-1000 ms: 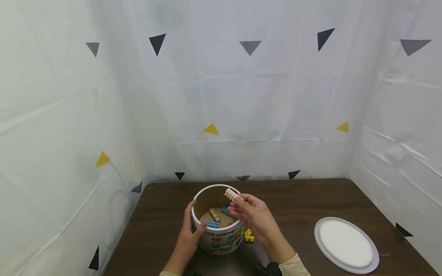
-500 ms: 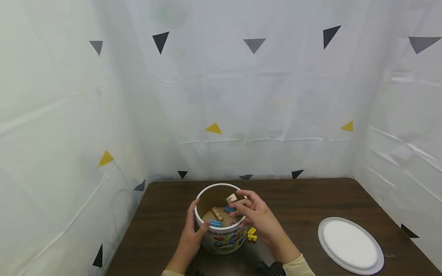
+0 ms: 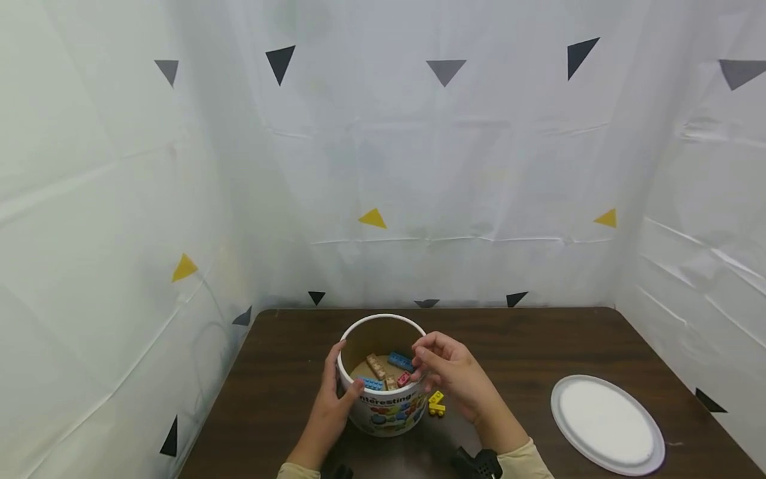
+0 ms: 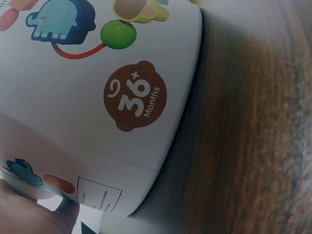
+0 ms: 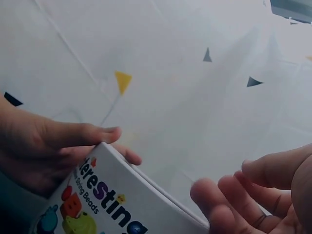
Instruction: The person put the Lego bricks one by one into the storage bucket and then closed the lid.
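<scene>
My left hand grips a white printed bucket by its left side, thumb at the front of the rim. In the left wrist view, that hand's fingers lie against the bucket wall. Inside lie two blue toy bricks, two tan bricks and a red brick. My right hand is at the bucket's right rim with its fingers loosely bent. The right wrist view shows its thumb and fingers apart, with nothing between them.
Two yellow bricks lie on the dark wooden table, just right of the bucket. A white lid-like disc lies farther right. White sheeting with triangles encloses the back and sides.
The pale brick that my right hand pinched over the bucket has left its fingers. A second tan brick now shows inside. My left hand keeps its hold on the bucket.
</scene>
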Tool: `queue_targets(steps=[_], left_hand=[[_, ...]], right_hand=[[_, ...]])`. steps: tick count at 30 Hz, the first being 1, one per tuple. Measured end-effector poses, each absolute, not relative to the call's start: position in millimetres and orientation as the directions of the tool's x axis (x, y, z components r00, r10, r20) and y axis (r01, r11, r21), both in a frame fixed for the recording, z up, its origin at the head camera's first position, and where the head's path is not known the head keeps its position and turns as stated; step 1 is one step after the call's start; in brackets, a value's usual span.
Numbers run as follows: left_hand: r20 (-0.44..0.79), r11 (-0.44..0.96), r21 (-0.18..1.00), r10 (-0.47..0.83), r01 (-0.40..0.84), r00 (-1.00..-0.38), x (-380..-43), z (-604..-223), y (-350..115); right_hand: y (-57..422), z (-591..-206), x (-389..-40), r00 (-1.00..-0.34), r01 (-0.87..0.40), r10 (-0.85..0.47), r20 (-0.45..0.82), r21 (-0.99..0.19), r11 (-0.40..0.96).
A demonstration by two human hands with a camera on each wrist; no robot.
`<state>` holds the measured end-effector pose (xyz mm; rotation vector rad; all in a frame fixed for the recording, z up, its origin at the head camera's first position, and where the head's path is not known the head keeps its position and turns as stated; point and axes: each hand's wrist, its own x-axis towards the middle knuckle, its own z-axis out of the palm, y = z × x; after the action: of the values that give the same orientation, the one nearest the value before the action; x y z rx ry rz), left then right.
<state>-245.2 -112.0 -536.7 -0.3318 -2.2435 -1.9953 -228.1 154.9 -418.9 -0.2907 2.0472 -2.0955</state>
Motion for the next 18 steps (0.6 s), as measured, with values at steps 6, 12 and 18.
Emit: queue_targets(steps=[6, 12, 18], left_hand=[[0.251, 0.108, 0.96, 0.072, 0.258, -0.965, -245.6, -538.8, -112.7], [0.236, 0.103, 0.965, 0.075, 0.243, -0.969, -240.0, -532.7, -110.7], [0.231, 0.099, 0.966, 0.084, 0.239, -0.969, -243.5, -534.3, -107.2]], right_hand=[[156.6, -412.3, -225.7, -0.979, -0.031, -0.201, 0.018, -0.998, 0.059], [169.3, -407.5, -224.4, -0.992, -0.036, -0.125, 0.021, -0.992, 0.122], [191.3, -413.1, -231.3, -1.0, -0.015, -0.022, 0.012, -0.989, 0.15]])
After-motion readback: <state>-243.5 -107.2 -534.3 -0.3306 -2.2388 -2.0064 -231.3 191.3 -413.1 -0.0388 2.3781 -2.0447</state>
